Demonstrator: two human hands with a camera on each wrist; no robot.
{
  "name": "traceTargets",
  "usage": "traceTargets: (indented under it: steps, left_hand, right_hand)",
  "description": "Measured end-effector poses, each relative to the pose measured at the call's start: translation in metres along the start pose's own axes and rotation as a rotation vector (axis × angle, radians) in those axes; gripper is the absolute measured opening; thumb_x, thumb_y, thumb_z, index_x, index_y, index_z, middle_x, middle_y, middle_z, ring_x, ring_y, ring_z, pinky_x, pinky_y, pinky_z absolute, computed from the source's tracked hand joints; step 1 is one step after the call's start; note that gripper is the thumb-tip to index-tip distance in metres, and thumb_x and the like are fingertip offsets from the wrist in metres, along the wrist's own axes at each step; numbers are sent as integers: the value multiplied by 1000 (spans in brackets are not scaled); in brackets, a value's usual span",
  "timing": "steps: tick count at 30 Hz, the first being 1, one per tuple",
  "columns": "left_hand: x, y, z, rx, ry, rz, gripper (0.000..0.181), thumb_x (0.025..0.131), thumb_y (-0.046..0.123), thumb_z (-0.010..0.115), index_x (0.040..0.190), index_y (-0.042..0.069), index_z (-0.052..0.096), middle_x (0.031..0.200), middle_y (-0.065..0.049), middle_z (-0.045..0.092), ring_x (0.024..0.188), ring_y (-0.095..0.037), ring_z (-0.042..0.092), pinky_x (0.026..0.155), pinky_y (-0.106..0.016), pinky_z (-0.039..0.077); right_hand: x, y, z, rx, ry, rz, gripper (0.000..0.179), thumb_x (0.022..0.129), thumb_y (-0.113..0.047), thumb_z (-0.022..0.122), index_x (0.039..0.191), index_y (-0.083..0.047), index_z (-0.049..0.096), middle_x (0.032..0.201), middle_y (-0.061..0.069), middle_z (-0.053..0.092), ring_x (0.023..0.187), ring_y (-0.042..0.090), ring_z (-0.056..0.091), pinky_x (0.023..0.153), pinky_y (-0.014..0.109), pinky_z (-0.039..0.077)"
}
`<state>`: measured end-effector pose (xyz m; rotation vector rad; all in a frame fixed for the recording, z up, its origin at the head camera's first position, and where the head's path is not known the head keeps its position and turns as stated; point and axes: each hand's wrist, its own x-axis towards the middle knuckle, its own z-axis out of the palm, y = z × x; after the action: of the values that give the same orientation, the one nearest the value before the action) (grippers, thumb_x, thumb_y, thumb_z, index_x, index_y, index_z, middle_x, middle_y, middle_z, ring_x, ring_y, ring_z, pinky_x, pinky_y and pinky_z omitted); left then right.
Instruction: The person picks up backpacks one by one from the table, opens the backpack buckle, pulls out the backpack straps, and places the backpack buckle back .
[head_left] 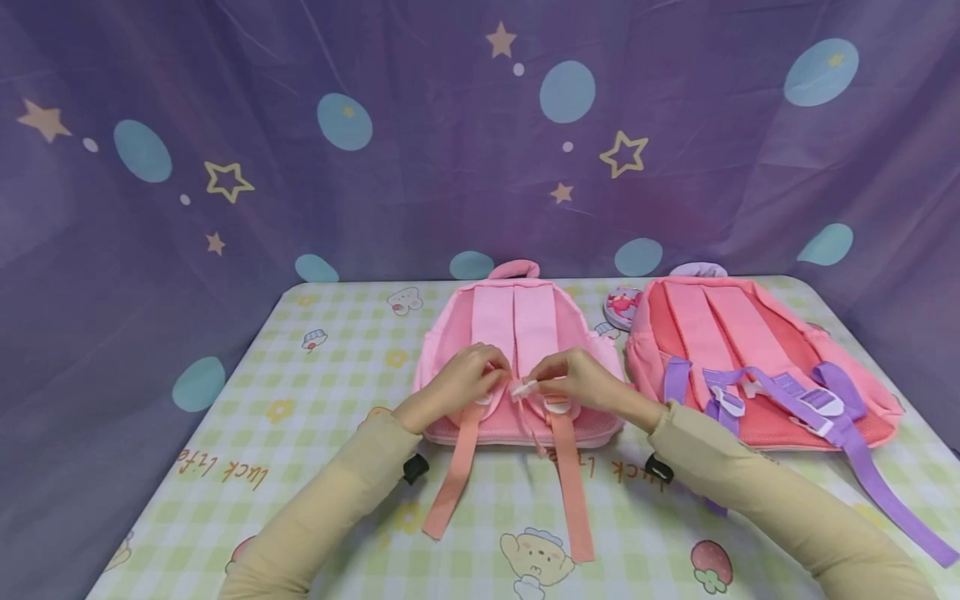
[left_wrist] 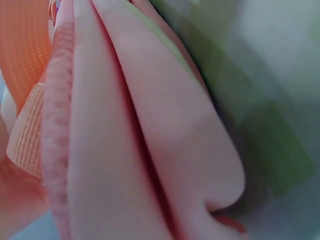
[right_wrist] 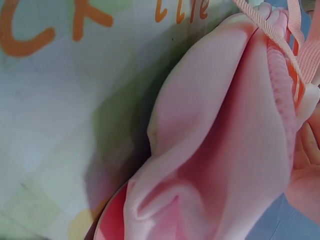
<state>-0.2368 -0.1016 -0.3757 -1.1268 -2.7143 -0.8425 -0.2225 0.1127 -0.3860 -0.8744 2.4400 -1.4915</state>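
A light pink backpack point(head_left: 495, 304) lies with its shoulder straps facing up. Over its lower middle, both hands meet at a small white buckle point(head_left: 525, 388). My right hand point(head_left: 577, 379) pinches the buckle between thumb and fingers. On the other side my left hand point(head_left: 468, 373) has its fingers curled on the narrow chest strap, right beside the buckle; its fingertips are partly hidden. A thin pink strap end point(head_left: 537, 440) dangles below. Two orange webbing straps point(head_left: 459, 471) trail toward me. The wrist views mostly show the bag's pink side fabric point(left_wrist: 165, 100).
To the right lies a coral backpack point(head_left: 697, 325) with purple webbing straps point(head_left: 855, 446). A small round patterned pouch point(head_left: 621, 307) sits between the bags at the back. The checked tablecloth point(head_left: 322, 400) covers the table, and a purple curtain point(head_left: 450, 167) hangs behind it.
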Motion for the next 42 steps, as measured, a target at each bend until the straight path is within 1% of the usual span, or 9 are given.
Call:
traceTargets:
  steps: [5, 12, 16, 23, 25, 30, 32, 39, 42]
  left_hand:
    - [1, -1, 1, -2, 19, -26, 7, 86, 0, 62, 88, 0, 68, 86, -10, 68, 85, -23, 61, 80, -31, 50]
    - [1, -2, 1, 10, 14, -27, 10, 85, -2, 62, 92, 0, 69, 89, -11, 68, 85, -24, 62, 80, -31, 50]
    - [1, -1, 1, 3, -14, 7, 10, 86, 2, 64, 94, 1, 69, 90, -9, 68, 88, -23, 61, 82, -31, 50]
    - [-5, 5, 0, 11, -57, 111, 15, 85, 0, 63, 98, 3, 70, 97, -7, 68, 96, -24, 60, 91, -35, 46]
    - [-6, 7, 0, 1, -68, 119, 16, 86, 1, 63, 99, 4, 71, 99, -6, 69, 99, -23, 60, 92, -35, 45]
    - [-9, 9, 2, -26, -66, 129, 18, 85, -1, 61, 99, 6, 71, 98, -5, 70, 98, -21, 60, 91, -35, 45]
    - [-10, 9, 2, -29, -60, 137, 16, 85, 0, 62, 96, 6, 71, 96, -4, 70, 97, -21, 60, 90, -34, 45]
    - [-11, 7, 4, -2, -28, 184, 7, 84, 6, 68, 89, 5, 73, 87, -3, 69, 89, -19, 60, 84, -30, 46]
    - [-11, 8, 4, -5, -20, 183, 6, 83, 6, 69, 87, 5, 73, 84, -2, 69, 85, -18, 60, 81, -28, 47]
  right_hand:
    - [-2, 0, 0, -23, -16, -5, 12, 83, 5, 63, 93, 8, 70, 87, 16, 70, 71, 5, 56, 62, 18, 48]
    - [-5, -3, -1, -26, -26, 4, 14, 82, 6, 61, 93, 7, 71, 85, 14, 70, 67, 5, 53, 58, 18, 44]
    - [-8, -3, -2, -34, -29, 18, 15, 83, 5, 61, 94, 5, 71, 86, 13, 70, 68, 6, 54, 59, 19, 45]
    - [-11, -4, -4, -55, -7, 34, 13, 84, -1, 65, 94, 2, 72, 87, 9, 71, 72, 8, 57, 64, 20, 48]
    - [-12, -4, -4, -51, -2, 36, 13, 84, -2, 66, 94, 1, 72, 88, 9, 71, 74, 9, 59, 66, 20, 49]
    - [-13, -6, -6, -43, 3, 32, 13, 85, -2, 66, 95, 2, 72, 89, 11, 72, 79, 12, 62, 69, 20, 50]
    - [-13, -6, -6, -41, 3, 23, 13, 84, -1, 65, 95, 3, 72, 90, 12, 71, 80, 12, 62, 70, 20, 50]
    - [-13, -7, -6, -33, 6, 14, 13, 84, 0, 65, 94, 5, 71, 89, 13, 71, 78, 10, 62, 68, 19, 51]
    - [-14, -6, -6, -28, 3, 15, 13, 84, 0, 65, 95, 6, 71, 88, 14, 71, 78, 11, 62, 68, 20, 51]
